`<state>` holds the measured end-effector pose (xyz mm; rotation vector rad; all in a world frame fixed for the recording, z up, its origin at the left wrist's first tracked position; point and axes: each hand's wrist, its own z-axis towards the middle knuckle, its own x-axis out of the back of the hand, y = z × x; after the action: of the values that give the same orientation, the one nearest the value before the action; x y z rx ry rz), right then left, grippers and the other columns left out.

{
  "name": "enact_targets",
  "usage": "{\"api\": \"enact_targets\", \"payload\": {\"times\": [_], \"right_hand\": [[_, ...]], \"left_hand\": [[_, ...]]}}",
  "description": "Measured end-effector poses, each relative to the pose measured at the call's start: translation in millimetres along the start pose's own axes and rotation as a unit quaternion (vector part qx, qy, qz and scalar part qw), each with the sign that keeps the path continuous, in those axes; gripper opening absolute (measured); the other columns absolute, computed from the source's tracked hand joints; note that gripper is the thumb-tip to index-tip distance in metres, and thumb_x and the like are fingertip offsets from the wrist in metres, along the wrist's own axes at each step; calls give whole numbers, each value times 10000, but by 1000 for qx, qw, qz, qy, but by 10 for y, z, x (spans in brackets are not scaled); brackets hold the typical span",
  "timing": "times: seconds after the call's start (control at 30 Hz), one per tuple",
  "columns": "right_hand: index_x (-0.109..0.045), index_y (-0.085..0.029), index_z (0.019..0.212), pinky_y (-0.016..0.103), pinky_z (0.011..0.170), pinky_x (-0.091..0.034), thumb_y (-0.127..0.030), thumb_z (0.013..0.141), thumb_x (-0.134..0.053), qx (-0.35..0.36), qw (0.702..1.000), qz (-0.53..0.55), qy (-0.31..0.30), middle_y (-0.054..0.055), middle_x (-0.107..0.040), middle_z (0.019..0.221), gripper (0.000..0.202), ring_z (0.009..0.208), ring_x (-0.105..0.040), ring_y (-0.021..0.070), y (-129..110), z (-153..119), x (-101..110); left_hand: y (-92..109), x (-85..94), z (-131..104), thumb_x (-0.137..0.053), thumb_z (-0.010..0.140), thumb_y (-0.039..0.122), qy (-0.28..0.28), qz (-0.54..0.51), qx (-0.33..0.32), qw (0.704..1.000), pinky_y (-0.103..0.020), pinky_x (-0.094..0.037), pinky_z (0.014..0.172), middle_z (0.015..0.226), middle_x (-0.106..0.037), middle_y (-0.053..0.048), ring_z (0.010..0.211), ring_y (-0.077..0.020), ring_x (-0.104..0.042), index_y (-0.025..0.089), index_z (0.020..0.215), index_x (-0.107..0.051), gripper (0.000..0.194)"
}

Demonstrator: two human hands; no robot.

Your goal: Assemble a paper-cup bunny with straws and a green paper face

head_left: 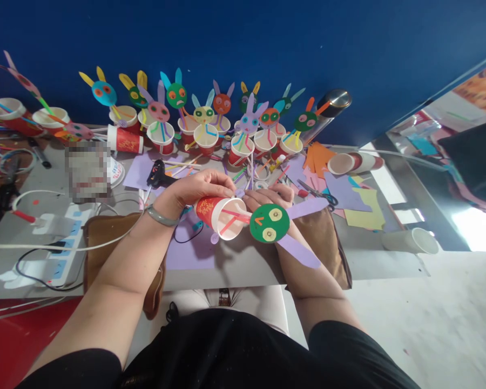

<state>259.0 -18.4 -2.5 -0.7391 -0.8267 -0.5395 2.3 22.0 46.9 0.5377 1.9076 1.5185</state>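
One red paper cup with a white inside (208,210), joined to one green oval paper face (263,229) with two lilac paper ears (308,207), tilts just below your hands. Your left hand (206,186) pinches a small lilac paper disc (239,192); your right (269,195) curls, grip unclear. The face hides part of your right wrist; one black glue gun (159,175) lies beyond.

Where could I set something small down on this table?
Bare grey tabletop shows between the purple sheet and right forearm, near the held cup, and between the right-hand brown pad and the pale cup. It is crowded along the back, with figure-topped cups, and around the power strip.
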Motion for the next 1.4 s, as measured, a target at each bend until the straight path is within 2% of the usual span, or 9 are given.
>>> {"api": "enact_targets", "payload": {"times": [0.27,0.63,0.7,0.77,0.83,0.9,1.0,1.07,1.4], "right_hand": [[-790,-389,1050,428,982,-546,-437,1055,-617,67,996,-54,35,-36,-870,1077,180,958,-794,207,38,20,12],[-721,-339,1033,400,890,-561,-284,1000,-688,183,963,-72,182,-40,-870,1034,72,821,-783,160,23,126,-67],[-700,-296,963,411,870,-554,-269,963,-695,142,961,-24,234,-17,-849,904,27,748,-752,163,21,176,-98],[-691,-267,882,405,819,-551,-315,939,-687,38,967,53,248,2,-792,782,76,710,-710,176,-9,227,-84],[-686,-247,817,365,721,-536,-376,917,-683,-89,964,163,188,6,-729,715,164,679,-658,176,-56,272,-22],[-678,-231,765,317,635,-493,-424,876,-711,-186,937,285,74,-4,-678,678,225,639,-597,155,-93,309,58],[-678,-212,718,275,574,-422,-456,784,-784,-235,887,391,-75,-27,-621,633,274,590,-512,117,-100,349,131],[-685,-201,706,261,546,-381,-453,737,-824,-241,868,414,-132,-36,-607,617,289,572,-484,101,-84,364,131],[-694,-189,662,240,480,-322,-387,658,-883,-288,832,443,-168,-53,-596,552,274,505,-465,80,-78,370,85]], "left_hand": [[-37,3,29,-977,624,376,0,2,1,1000,-260,-541,677,748,-749,-45,673,-133,-653,136,737,-788,326],[-15,23,11,-988,607,412,23,54,-7,998,-239,-511,653,742,-755,-38,670,-123,-634,139,743,-799,359],[0,36,8,-978,626,403,9,75,-5,997,-237,-511,652,729,-750,-38,671,-126,-637,137,729,-796,339],[6,50,12,-969,641,395,-8,99,-4,995,-242,-517,655,735,-757,-50,685,-138,-651,136,720,-799,320],[-3,59,25,-964,652,395,-22,121,-4,992,-247,-515,648,748,-767,-66,690,-150,-662,139,720,-809,307],[-25,60,43,-967,652,404,-30,139,-1,990,-250,-500,622,743,-768,-79,665,-156,-662,138,718,-815,314],[-70,52,72,-975,644,420,-45,154,9,987,-248,-470,575,698,-751,-82,605,-154,-649,131,713,-816,337],[-99,46,87,-960,661,407,-59,161,13,985,-238,-463,564,685,-747,-76,595,-148,-643,130,721,-819,316],[-167,14,131,-938,677,363,-76,147,21,986,-233,-490,593,721,-770,-83,612,-143,-660,129,750,-830,268]]}}
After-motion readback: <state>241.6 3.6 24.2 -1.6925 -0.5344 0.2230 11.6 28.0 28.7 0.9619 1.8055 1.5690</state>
